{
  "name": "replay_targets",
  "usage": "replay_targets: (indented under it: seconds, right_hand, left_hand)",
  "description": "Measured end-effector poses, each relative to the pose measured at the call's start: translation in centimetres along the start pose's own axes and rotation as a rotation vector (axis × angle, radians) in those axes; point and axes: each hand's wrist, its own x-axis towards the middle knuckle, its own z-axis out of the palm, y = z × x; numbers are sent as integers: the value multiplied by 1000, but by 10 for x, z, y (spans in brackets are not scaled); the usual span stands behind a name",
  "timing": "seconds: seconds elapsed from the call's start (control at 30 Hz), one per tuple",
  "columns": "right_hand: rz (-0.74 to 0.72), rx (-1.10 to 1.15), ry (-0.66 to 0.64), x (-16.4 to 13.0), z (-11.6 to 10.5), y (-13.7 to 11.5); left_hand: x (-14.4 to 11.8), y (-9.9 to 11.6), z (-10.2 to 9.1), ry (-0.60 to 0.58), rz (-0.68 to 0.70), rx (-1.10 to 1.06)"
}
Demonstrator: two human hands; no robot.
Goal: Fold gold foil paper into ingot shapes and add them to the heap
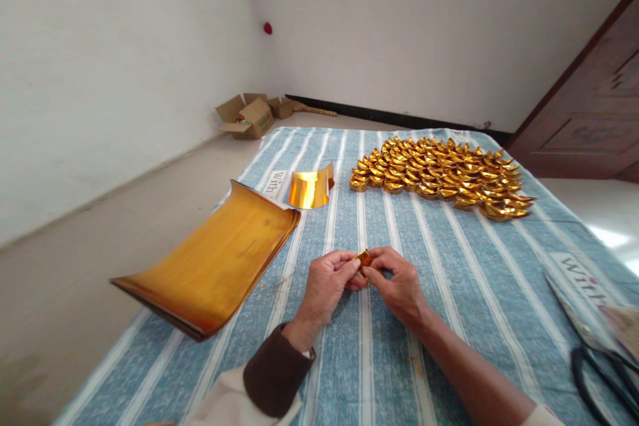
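head view: left hand (325, 286) and right hand (399, 283) both in frame, close together over the near-middle of the blue-and-white striped, cloth-covered desk (349, 373). both pinched narrow, thumbs and fingertips on one small, shiny, folded gold foil piece (364, 257); the piece sits between them, partly hidden by fingers. left wrist has a dark brown cuff, right forearm is bare.

left of the hands: stack of large, flat gold sheets (204, 259), corners curling up, overhanging the left edge. just beyond the stack's far right corner, a small, bent, glossy gold sheet (308, 190), near it but apart. far right: big cluster of shiny, gold, boat-shaped foil pieces (439, 173), packed in rows. near right: black-handled metal scissors (586, 333) lying by the edge, partly cut off by frame. on the floor, far left: open brown cardboard box (257, 118).
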Motion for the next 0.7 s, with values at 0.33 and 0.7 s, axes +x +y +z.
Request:
replay_targets:
  seconds: [0.33, 0.7]
  right_hand:
    - [6, 32, -68, 1, -3, 3]
    - [151, -33, -36, -2, 0, 2]
  left_hand:
    - [2, 1, -2, -11, -24, 24]
    - [1, 1, -5, -60, -22, -19]
